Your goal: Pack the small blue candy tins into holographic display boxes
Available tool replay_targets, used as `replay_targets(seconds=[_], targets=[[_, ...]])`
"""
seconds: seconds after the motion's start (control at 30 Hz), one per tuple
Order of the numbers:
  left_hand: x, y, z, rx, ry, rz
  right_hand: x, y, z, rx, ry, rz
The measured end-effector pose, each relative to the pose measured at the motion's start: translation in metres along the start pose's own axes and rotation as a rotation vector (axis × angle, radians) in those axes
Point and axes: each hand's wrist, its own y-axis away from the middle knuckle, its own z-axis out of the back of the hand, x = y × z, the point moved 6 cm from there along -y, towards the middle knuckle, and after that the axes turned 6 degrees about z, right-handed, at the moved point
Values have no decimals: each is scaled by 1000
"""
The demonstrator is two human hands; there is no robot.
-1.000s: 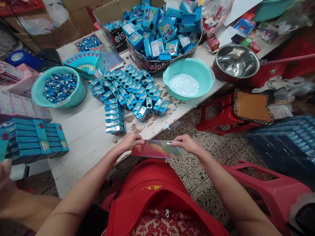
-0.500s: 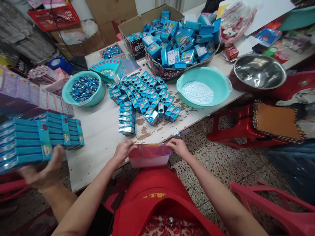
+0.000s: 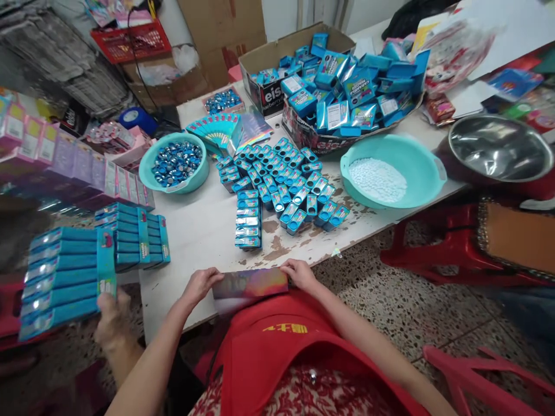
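Observation:
A shiny iridescent plastic sheet point(image 3: 251, 284) is stretched between my two hands, just over the table's front edge and against the red apron. My left hand point(image 3: 203, 284) pinches its left corner. The right corner is pinched by my right hand point(image 3: 299, 274). Beyond the sheet, a neat stack of blue tins point(image 3: 248, 222) lies on the white table point(image 3: 186, 231). Several open blue tins point(image 3: 277, 173) stand grouped behind and to the right of that stack. Fanned turquoise cards point(image 3: 217, 132) lie farther back.
At the left, another person's hand point(image 3: 113, 318) holds packed blue boxes point(image 3: 65, 277). Around the table stand a bowl of blue caps point(image 3: 176, 164), a bowl of white pellets point(image 3: 392, 170), a steel bowl point(image 3: 498, 147), a carton of blue tins point(image 3: 347, 92) and a red stool point(image 3: 433, 248).
The view has shifted, so the table items appear farther right. The sheet in my hands has tilted and looks flatter. The other person's hand has come up against the packed blue boxes.

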Motion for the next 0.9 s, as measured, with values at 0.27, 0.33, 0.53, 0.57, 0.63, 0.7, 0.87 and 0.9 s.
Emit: replay_targets(seconds=[0.27,0.33,0.53,0.57,0.63,0.7,0.87,0.9], targets=[[-17,-11,15,-141,-254,-139,3,-16,-1,-90,-16,-12],[-51,-5,15,-212,-184,-300,3,-14,-2,-111,-36,-24],[-149,-22,-43,109,-101,-314,1,-3,-2,-200,-63,-19],[-156,-30,-51,162,-109,-281,0,-1,0,-236,-37,-24],[-163,-44,-60,225,-103,-252,3,4,6,-329,85,6],[-163,-53,-63,256,-78,-281,12,8,9,-397,295,97],[-156,-64,-65,264,-20,-298,29,13,-9,-287,755,299],[-155,-64,-66,271,-6,-286,28,15,-13,-258,792,324]])
